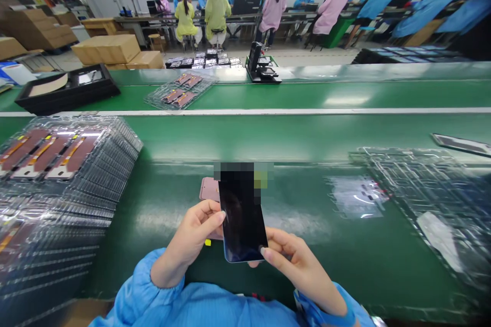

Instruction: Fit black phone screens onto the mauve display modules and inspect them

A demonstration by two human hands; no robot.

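Glossy black glass panel is pinched by its edges between left hand and right hand above the bench's near edge, so smudging or slipping is risked.

Both hands raised close together at chest level, blue sleeves; left hand fingers curled in pinch grip, right hand thumb extended, fingers curled under.

The person's wearing a bright blue work smock, long sleeves bunched at elastic cuffs on both wrists. No gloves, left hand and right hand bare.
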